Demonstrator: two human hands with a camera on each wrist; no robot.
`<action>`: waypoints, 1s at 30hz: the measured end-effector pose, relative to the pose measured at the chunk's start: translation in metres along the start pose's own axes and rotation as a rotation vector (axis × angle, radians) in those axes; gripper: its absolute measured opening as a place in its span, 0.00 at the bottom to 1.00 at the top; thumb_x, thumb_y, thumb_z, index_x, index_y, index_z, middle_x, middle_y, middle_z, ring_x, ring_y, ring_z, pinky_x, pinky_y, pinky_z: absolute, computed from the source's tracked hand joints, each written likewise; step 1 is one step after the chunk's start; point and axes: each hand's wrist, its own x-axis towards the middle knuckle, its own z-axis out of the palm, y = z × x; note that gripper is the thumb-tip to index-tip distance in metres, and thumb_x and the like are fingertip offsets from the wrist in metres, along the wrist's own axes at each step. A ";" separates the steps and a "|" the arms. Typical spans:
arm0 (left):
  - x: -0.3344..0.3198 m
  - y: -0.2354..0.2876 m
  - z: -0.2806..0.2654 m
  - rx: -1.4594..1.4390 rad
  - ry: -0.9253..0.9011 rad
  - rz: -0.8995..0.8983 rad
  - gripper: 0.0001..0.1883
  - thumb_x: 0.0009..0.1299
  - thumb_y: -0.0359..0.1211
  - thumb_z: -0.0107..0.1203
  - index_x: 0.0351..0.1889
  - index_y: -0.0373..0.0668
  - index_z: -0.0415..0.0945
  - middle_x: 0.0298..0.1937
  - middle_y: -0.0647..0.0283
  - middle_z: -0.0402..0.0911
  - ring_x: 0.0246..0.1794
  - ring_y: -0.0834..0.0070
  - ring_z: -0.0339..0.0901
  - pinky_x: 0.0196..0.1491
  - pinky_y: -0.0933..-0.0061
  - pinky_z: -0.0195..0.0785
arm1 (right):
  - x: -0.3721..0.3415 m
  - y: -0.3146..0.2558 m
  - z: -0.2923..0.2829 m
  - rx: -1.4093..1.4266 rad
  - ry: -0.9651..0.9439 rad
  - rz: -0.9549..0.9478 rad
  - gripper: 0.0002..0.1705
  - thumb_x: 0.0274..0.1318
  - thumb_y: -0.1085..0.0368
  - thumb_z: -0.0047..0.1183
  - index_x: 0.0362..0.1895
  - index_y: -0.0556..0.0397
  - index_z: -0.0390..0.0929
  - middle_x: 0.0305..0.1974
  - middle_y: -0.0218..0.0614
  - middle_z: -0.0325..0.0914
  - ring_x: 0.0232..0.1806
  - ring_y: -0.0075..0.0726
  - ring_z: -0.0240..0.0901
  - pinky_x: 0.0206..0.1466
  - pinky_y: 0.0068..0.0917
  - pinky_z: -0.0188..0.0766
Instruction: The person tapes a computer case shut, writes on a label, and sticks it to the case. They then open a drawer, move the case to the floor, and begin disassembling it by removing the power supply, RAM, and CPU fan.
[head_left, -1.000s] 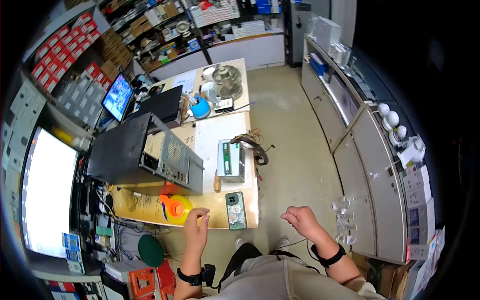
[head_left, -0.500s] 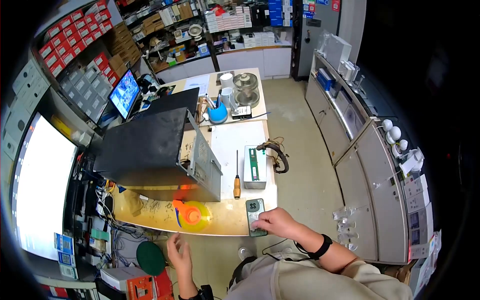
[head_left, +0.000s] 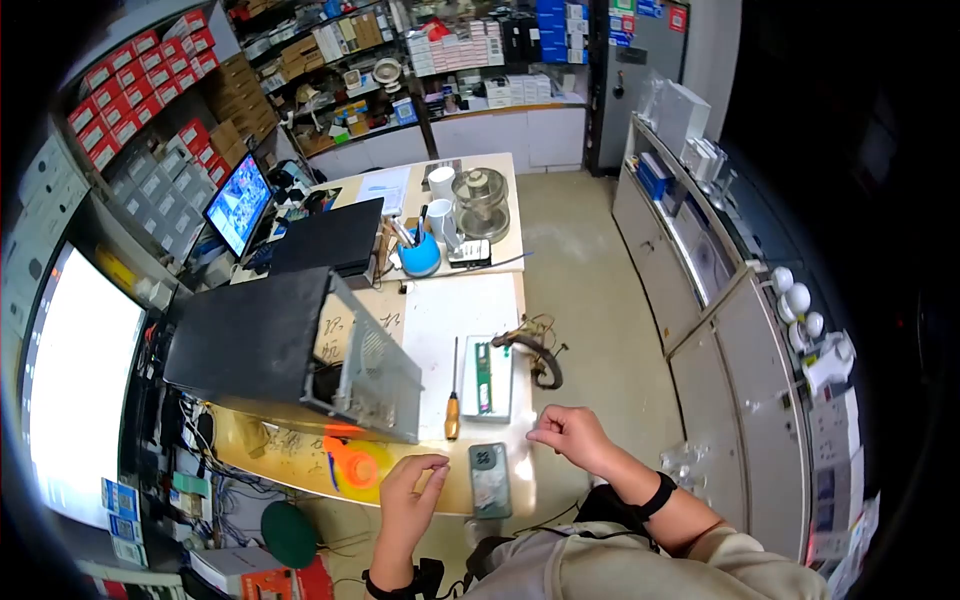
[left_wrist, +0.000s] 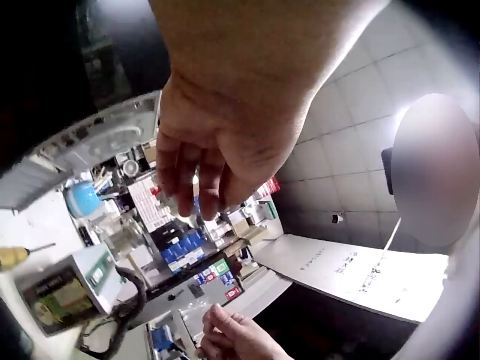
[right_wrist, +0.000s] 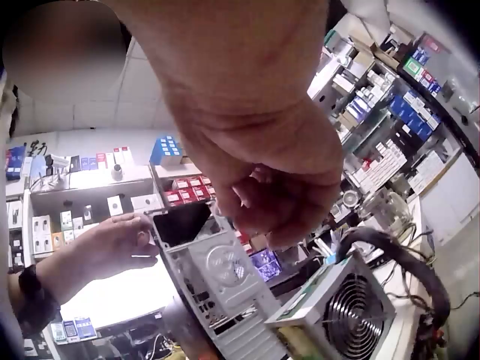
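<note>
My left hand (head_left: 408, 505) hovers by the front edge of the table, fingers loosely bent, holding nothing. My right hand (head_left: 575, 440) hangs beside the table's right edge. Its fingers are loosely curled with the thumb near the forefinger, and nothing shows in it. Between the hands, a phone in a green case (head_left: 489, 482) lies back up at the front edge. Beyond it, a green memory stick (head_left: 485, 380) rests on top of a computer power supply (right_wrist: 352, 311). A screwdriver with a wooden-coloured handle (head_left: 453, 415) lies left of the power supply.
A black computer case (head_left: 250, 335) fills the table's left side, with a yellow and orange object (head_left: 357, 467) before it. Bundled cables (head_left: 545, 365) hang over the right edge. A blue pen cup (head_left: 419, 256) and glass jar (head_left: 481, 205) stand farther back.
My right hand came in from over the floor to the phone, then drew back to the right of it. My left hand stays near the front edge. The head view has shifted.
</note>
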 end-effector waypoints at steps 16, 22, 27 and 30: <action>0.125 0.108 0.175 -0.049 -0.015 -0.136 0.06 0.64 0.25 0.55 0.38 0.37 0.77 0.31 0.63 0.80 0.32 0.79 0.76 0.35 0.80 0.68 | 0.097 0.092 -0.212 0.047 -0.245 -0.048 0.16 0.53 0.60 0.56 0.21 0.59 0.74 0.13 0.37 0.68 0.14 0.29 0.61 0.21 0.27 0.61; 0.163 0.080 0.170 -0.574 0.104 -0.267 0.09 0.67 0.23 0.50 0.45 0.36 0.72 0.35 0.65 0.79 0.38 0.80 0.76 0.45 0.80 0.67 | 0.167 0.057 -0.187 0.028 -0.418 -0.187 0.09 0.56 0.63 0.51 0.30 0.56 0.73 0.20 0.42 0.72 0.21 0.38 0.69 0.28 0.30 0.66; 0.215 0.047 0.155 -0.716 0.296 -0.322 0.08 0.69 0.27 0.48 0.44 0.37 0.72 0.34 0.62 0.79 0.38 0.77 0.76 0.47 0.77 0.67 | 0.256 0.035 -0.173 0.048 -0.354 -0.372 0.07 0.57 0.65 0.50 0.33 0.56 0.74 0.26 0.39 0.75 0.27 0.33 0.71 0.33 0.26 0.67; 0.239 0.038 0.145 -0.936 0.391 -0.348 0.07 0.70 0.30 0.47 0.41 0.38 0.72 0.31 0.63 0.78 0.37 0.75 0.76 0.47 0.75 0.67 | 0.306 0.017 -0.164 0.135 -0.465 -0.290 0.07 0.57 0.65 0.50 0.34 0.56 0.75 0.26 0.32 0.75 0.28 0.26 0.70 0.33 0.23 0.67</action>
